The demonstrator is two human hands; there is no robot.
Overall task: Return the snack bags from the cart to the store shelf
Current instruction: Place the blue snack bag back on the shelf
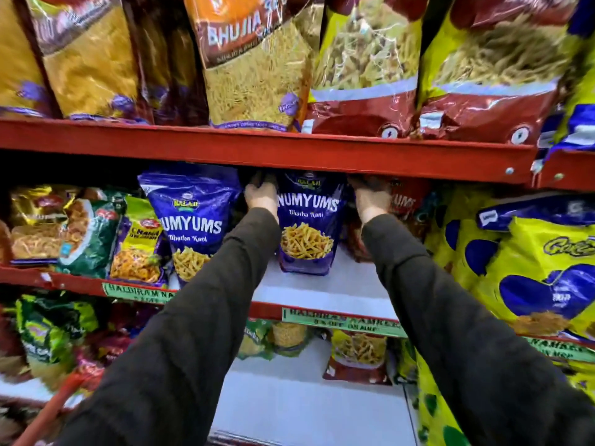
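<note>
Left hand (261,196) and right hand (370,197) each grasp an upper corner of the purple snack bag (307,226), standing upright on the white shelf board (322,294) right of its twin bag (190,217); placement looks nearly finished, remaining cart stock unseen

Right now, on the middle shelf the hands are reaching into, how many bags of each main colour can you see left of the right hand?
Blue bags: 2, one at the shelf front and one between the hands
Green bag: 1
Yellow bag: 1
Gold bag: 1
Total: 5
</note>
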